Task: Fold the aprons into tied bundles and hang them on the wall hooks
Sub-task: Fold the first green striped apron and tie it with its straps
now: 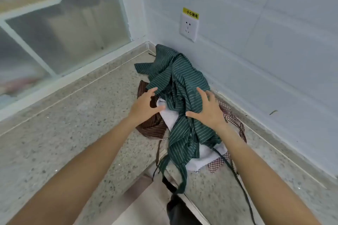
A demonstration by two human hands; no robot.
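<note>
Speckled stone counter (73, 115) in tiled corner, socket (189, 26) above. 2 spread hands, left hand (144, 107) and right hand (208, 108), over apron pile (182, 86), gripping nothing.

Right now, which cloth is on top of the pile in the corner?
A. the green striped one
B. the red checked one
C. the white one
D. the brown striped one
A: the green striped cloth lies over the rest of the pile, with the white cloth, the brown striped cloth and the red checked cloth peeking out from under it.
</note>
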